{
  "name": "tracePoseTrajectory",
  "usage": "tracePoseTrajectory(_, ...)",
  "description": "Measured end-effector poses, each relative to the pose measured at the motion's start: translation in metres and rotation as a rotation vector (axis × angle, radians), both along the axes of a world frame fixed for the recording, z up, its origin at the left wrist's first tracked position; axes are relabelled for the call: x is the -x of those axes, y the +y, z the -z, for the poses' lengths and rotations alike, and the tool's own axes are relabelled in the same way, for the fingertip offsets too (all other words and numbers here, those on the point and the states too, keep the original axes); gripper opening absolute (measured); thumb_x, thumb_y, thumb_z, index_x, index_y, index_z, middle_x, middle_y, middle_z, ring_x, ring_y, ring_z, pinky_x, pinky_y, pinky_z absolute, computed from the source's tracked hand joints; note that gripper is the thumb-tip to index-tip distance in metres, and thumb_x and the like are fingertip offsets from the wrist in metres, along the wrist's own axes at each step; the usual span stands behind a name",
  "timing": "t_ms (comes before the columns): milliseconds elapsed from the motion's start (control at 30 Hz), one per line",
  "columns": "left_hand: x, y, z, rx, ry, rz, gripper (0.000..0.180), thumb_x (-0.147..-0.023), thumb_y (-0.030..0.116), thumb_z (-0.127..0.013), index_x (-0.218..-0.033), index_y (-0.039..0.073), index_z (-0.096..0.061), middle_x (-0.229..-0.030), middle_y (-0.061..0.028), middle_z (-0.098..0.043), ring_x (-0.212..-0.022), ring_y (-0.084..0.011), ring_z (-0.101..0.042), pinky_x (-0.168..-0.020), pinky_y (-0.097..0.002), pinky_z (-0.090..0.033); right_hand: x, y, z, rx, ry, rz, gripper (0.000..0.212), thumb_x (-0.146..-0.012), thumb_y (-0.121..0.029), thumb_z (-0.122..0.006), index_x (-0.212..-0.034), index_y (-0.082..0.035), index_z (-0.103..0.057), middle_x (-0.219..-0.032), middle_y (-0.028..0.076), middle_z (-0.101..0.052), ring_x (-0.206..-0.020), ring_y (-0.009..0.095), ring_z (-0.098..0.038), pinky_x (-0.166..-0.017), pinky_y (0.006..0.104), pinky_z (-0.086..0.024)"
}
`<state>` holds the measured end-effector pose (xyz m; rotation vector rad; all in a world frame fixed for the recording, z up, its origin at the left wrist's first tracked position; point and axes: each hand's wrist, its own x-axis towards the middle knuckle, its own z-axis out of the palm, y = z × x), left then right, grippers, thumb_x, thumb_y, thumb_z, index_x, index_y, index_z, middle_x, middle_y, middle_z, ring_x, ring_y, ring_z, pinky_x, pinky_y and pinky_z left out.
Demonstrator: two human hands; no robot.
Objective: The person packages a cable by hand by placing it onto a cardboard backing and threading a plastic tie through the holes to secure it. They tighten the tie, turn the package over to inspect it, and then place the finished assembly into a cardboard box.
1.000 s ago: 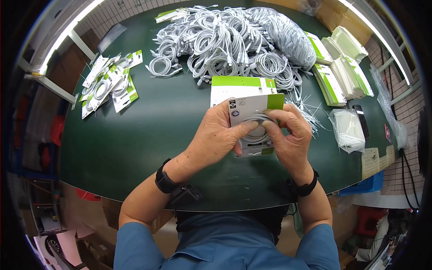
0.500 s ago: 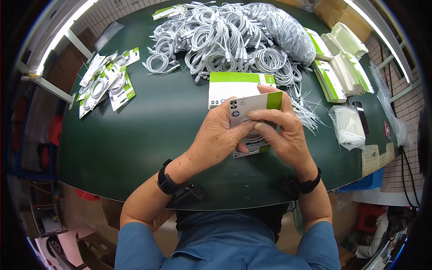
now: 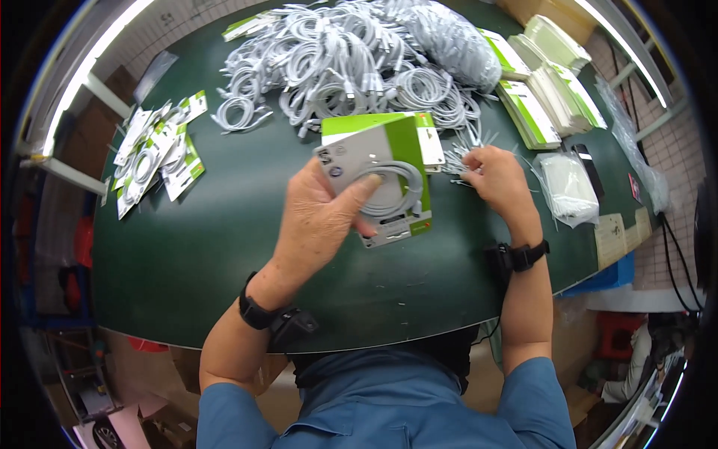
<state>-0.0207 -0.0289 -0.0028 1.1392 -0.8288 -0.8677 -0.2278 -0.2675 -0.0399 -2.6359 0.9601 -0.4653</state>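
My left hand grips a white-and-green packaging card, its thumb pressing a coiled light-grey cable against the front. The card is tilted over the table. Behind it lies a stack of similar cards, partly covered. To the right, my right hand is at a loose pile of thin white cable ties. Its thumb and fingers are drawn together over the ties; whether one is between them is too small to make out.
A large heap of coiled grey cables fills the far middle, beside a plastic bag of cables. Carded cables lie at left. Card stacks, a bag of white ties and a dark phone-like object are at right.
My right hand has let go of the card and moved right to the loose ties. My left hand has shifted left with the card, and the cable coil on it is now uncovered.
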Motion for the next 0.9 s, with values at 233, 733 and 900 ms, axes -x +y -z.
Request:
tracePoseTrajectory(233,-0.012,0.002,0.000,0.045,-0.012,-0.043,0.026,-0.102,0.007,-0.068,-0.125,-0.005,-0.062,-0.108,-0.0141,-0.075,-0.081,-0.0162,-0.074,-0.054,-0.0244,-0.061,-0.005,0.002,0.000,-0.013,0.123,0.073,0.019,-0.082,-0.015,-0.079,-0.096,-0.004,-0.076,-0.093,0.017,-0.074,-0.088,0.035,-0.072,-0.081,0.0437,-0.056)
tracePoseTrajectory(733,-0.007,0.004,-0.003,0.121,0.063,0.021,0.031,-0.102,0.007,-0.068,-0.128,-0.006,-0.058,-0.116,-0.0150,-0.073,-0.086,-0.0168,-0.074,-0.057,-0.0258,-0.063,-0.008,0.006,0.005,0.146,-0.130,0.030,0.008,-0.085,-0.009,-0.073,-0.087,-0.002,-0.076,-0.081,0.018,-0.073,-0.077,0.037,-0.071,-0.074,0.0412,-0.056)
tracePoseTrajectory(900,-0.006,0.006,-0.009,0.151,0.049,0.004,0.031,-0.101,0.006,-0.069,-0.128,-0.006,-0.059,-0.115,-0.0147,-0.073,-0.087,-0.0163,-0.073,-0.058,-0.0259,-0.063,-0.007,0.004,0.006,0.182,-0.134,0.023,0.008,-0.088,-0.009,-0.071,-0.089,0.000,-0.071,-0.085,0.018,-0.072,-0.081,0.038,-0.070,-0.074,0.0436,-0.054)
